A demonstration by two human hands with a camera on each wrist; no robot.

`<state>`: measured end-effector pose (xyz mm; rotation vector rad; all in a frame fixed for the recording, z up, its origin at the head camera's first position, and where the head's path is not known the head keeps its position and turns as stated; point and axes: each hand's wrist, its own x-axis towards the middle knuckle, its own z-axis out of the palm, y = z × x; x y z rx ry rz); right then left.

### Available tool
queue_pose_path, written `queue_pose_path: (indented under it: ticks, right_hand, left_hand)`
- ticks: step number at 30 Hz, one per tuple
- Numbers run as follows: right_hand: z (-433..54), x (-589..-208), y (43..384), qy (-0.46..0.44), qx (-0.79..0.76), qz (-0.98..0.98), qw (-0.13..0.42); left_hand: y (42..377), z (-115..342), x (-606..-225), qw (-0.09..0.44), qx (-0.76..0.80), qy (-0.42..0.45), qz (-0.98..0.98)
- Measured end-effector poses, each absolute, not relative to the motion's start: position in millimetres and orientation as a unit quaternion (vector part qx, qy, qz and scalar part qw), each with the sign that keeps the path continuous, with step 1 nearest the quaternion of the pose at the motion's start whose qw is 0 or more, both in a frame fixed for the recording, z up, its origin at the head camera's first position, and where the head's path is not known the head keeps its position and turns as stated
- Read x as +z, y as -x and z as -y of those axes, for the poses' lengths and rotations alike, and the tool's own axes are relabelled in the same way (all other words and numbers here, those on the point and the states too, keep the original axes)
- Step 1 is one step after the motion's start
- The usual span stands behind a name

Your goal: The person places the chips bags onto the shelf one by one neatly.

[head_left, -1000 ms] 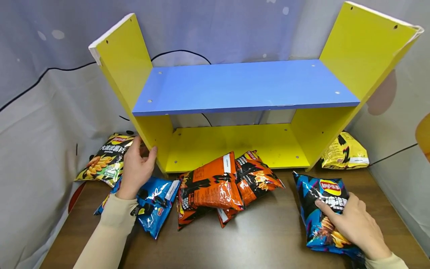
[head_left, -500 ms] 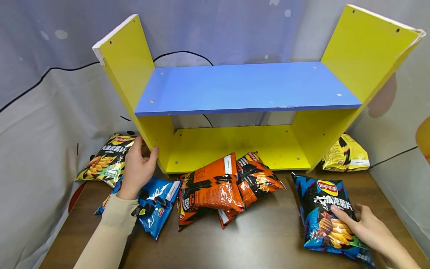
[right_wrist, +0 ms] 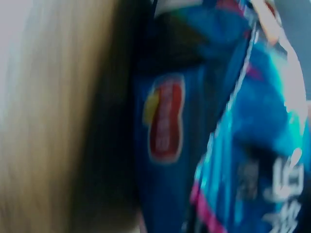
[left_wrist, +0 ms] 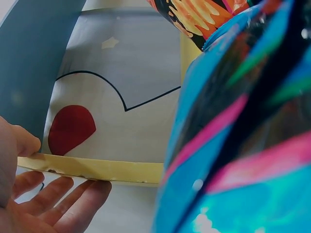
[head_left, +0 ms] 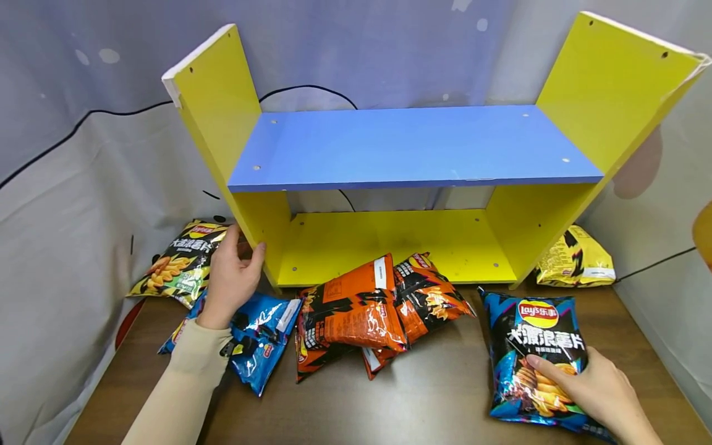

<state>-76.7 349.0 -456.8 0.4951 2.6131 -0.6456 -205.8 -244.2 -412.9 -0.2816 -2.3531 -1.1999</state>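
Observation:
In the head view my left hand (head_left: pixel 229 285) grips the front edge of the yellow left side panel (head_left: pixel 218 102) of a shelf unit. The left wrist view has the thumb on one side of that panel edge (left_wrist: pixel 121 171) and the fingers (left_wrist: pixel 92 206) on the other. At the right, my right hand (head_left: pixel 606 390) holds a blue and black potato chip bag (head_left: pixel 508 361), its thumb across the printed front. The fingers beneath the bag are hidden in the head view. The right wrist view is blurred and mostly filled by this bag (right_wrist: pixel 167 116).
Orange chip bags (head_left: pixel 356 312) lie before the shelf unit. Blue chip bags (head_left: pixel 267 334) lie by my left forearm, partly covered. A black and yellow bag (head_left: pixel 180 259) leans at the left, and a yellow bag (head_left: pixel 578 256) sits behind the right panel. The unit has a blue middle board (head_left: pixel 411 148).
The bag in my right hand has tilted so that its front faces the head camera more fully. The thumb has shifted on its front. My left hand stays on the panel.

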Motion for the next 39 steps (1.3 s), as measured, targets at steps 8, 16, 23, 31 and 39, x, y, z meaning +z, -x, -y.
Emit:
queue_pose_path:
  ticks: [8,16,23,31,39]
  right_hand:
    - [-338.1,-445.4,65.1,-0.196,-0.265,-0.942,0.066]
    - [-320.7,-405.2,49.3,-0.245,-0.252,-0.925,-0.146]
    - [-303.6,-354.0,57.7,-0.109,-0.329,-0.873,-0.343]
    - [-279.2,-282.0,92.1,0.048,-0.378,-0.837,-0.391]
    - [-252.6,-216.8,145.6,0.079,-0.454,-0.794,-0.397]
  left_hand:
    - [206.6,244.2,-414.1,0.24,-0.445,0.103,0.857]
    - [206.9,243.6,-415.8,0.241,-0.445,0.104,0.856]
    - [206.3,244.3,-416.5,0.251,-0.437,0.108,0.857]
    - [206.4,244.9,-416.8,0.247,-0.437,0.109,0.858]
    - [206.9,245.3,-415.7,0.253,-0.43,0.111,0.86]
